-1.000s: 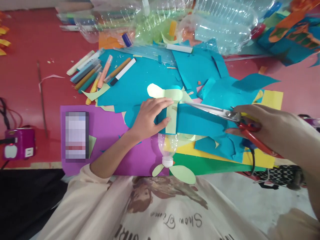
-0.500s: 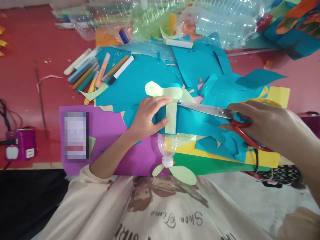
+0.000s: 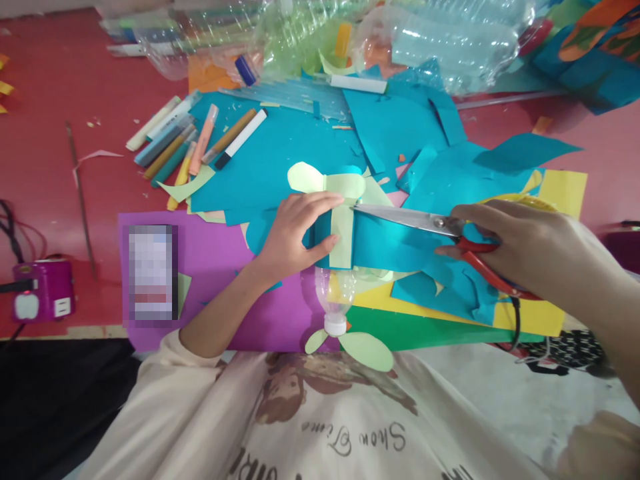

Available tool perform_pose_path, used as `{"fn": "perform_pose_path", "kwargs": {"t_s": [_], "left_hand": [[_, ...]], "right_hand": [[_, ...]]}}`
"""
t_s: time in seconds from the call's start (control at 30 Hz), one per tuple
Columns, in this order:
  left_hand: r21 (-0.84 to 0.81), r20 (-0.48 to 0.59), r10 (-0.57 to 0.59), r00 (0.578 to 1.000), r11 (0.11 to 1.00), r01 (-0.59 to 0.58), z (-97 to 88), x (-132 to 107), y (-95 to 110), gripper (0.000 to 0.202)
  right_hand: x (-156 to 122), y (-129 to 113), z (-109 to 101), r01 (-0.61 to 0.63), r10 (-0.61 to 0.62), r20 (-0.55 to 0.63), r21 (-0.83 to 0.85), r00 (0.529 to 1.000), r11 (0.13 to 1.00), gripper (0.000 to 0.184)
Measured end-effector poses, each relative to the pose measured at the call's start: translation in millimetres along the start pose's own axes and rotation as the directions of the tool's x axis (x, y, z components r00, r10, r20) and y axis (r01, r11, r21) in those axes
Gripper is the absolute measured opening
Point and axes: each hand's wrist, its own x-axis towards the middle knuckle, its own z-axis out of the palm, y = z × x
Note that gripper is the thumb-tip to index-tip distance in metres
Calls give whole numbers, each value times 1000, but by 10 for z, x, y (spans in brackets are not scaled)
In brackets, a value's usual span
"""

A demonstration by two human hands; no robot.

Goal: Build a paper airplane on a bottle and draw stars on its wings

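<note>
The left hand point(image 3: 293, 230) is curled around the teal paper point(image 3: 390, 243) wrapped on a clear bottle point(image 3: 336, 300), with its thumb on a pale green strip point(image 3: 343, 240). The right hand point(image 3: 525, 247) grips red-handled scissors point(image 3: 425, 222), their tips at the paper's top edge, just beside the left fingers.

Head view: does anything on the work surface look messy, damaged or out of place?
Yes. Teal paper scraps lie strewn and overlapping across the red surface, and markers lie loose at differing angles. Clear plastic bottles are heaped at the far edge.
</note>
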Motion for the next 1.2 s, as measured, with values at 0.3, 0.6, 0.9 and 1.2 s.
{"fn": "perform_pose_path", "kwargs": {"t_s": [0.3, 0.6, 0.9, 1.2], "left_hand": [[-10, -46, 39, 998, 999, -39, 2, 1, 5, 32], [-9, -25, 22, 999, 1000, -22, 1, -3, 9, 33], [-5, -4, 0, 1000, 1000, 0, -6, -3, 13, 34], [4, 24, -34, 999, 999, 34, -3, -6, 13, 37]], "right_hand": [[26, -13, -20, 27, -35, -53, -139, 998, 990, 41], [35, -6, -38, 6, -2, 24, -133, 1000, 991, 60], [17, 6, -9, -26, 30, 42, -83, 999, 996, 53], [37, -24, -12, -40, 42, 21, -79, 999, 996, 39]]}}
